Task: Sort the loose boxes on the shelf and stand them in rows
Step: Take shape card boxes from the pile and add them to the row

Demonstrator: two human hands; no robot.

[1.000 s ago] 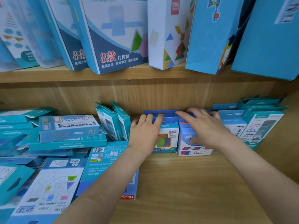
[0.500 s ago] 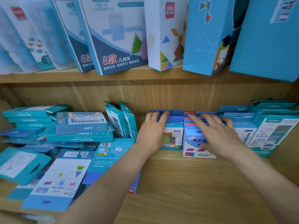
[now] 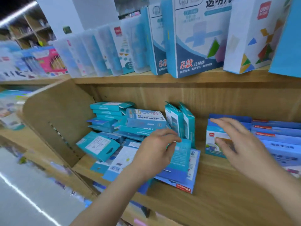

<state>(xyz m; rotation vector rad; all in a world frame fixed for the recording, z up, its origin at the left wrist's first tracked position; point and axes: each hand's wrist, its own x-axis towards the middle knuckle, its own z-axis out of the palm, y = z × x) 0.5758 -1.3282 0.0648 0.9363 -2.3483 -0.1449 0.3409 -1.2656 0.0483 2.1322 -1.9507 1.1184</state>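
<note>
Teal heap of boxes (image 3: 110,121) lies messy at the middle left of the wooden shelf (image 3: 219,193), too blurry to read. Just right of it, two tall teal boxes (image 3: 172,121) stand up. Below them the left hand (image 3: 154,150) curls round a flat teal box (image 3: 180,159), hiding its left edge. The right hand (image 3: 242,144) is spread flat before a standing blue box (image 3: 211,144); I cannot tell if it touches. The blue row (image 3: 276,137) is cut off at the right edge.
</note>
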